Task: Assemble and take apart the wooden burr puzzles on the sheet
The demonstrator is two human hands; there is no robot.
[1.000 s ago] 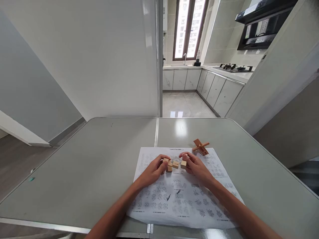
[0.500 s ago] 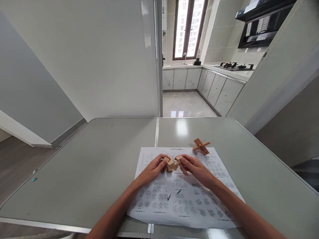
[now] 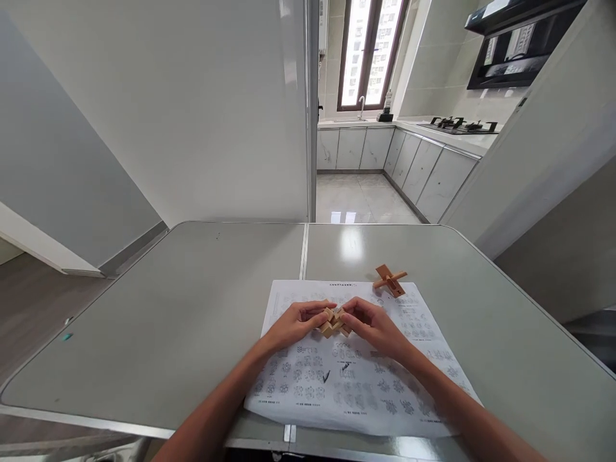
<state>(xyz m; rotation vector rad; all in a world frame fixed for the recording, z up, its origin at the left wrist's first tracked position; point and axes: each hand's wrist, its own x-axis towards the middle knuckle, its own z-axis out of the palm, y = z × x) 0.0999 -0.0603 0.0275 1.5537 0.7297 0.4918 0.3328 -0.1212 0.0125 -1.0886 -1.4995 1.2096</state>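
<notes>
Between my two hands is a cluster of small, light wooden puzzle pieces (image 3: 332,324), fitted crosswise against one another just above the printed sheet. My left hand (image 3: 301,322) grips the cluster from the left, thumb in front and fingers behind. From the right, my right hand (image 3: 370,324) pinches it between thumb and fingers. Fingers cover parts of the pieces, so how they interlock inside is hidden. Under both hands lies the large white instruction sheet (image 3: 356,410), printed with rows of small diagrams and two dark tick marks.
A reddish-brown wooden cross-shaped puzzle (image 3: 389,281) rests at the sheet's far right corner. The grey table (image 3: 183,333) has a metal seam near its middle. A small teal bit (image 3: 67,337) lies at the left edge. Beyond the table is a kitchen with a stove (image 3: 459,126).
My hands have come closer together, and the pieces that stood out between them now sit in a tighter, crossed cluster. The brown wooden puzzle has stayed in place.
</notes>
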